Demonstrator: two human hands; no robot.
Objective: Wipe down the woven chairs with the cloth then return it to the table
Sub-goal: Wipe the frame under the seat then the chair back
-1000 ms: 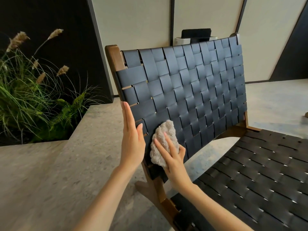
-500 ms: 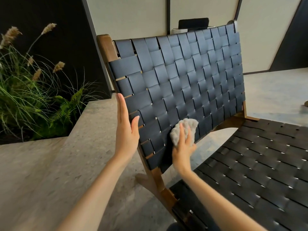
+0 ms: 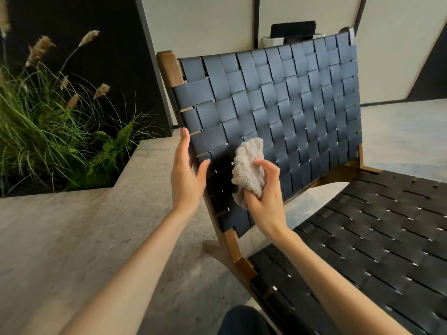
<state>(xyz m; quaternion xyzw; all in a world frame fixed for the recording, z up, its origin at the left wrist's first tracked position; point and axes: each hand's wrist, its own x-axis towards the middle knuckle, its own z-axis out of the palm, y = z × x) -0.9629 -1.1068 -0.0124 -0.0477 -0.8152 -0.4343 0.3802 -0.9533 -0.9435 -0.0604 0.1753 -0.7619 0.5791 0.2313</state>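
Note:
A woven chair with black straps and a brown wooden frame fills the right half of the head view; its backrest (image 3: pixel 285 97) stands tilted in front of me and its seat (image 3: pixel 362 238) stretches to the lower right. My right hand (image 3: pixel 264 189) grips a crumpled beige cloth (image 3: pixel 248 169) in front of the lower left part of the backrest. My left hand (image 3: pixel 187 175) is flat with straight fingers along the backrest's left wooden edge, thumb on the straps.
A stone planter ledge (image 3: pixel 72 226) with tall grasses and ferns (image 3: pixel 48 129) lies to the left. Light wall panels and a dark device on a white stand (image 3: pixel 292 32) are behind the chair. Pale stone floor (image 3: pixel 399 136) extends at right.
My right hand pushed the cloth rightward along the lower backrest, then drew it back left and bunched it in its fingers. My left hand stayed on the frame's left edge.

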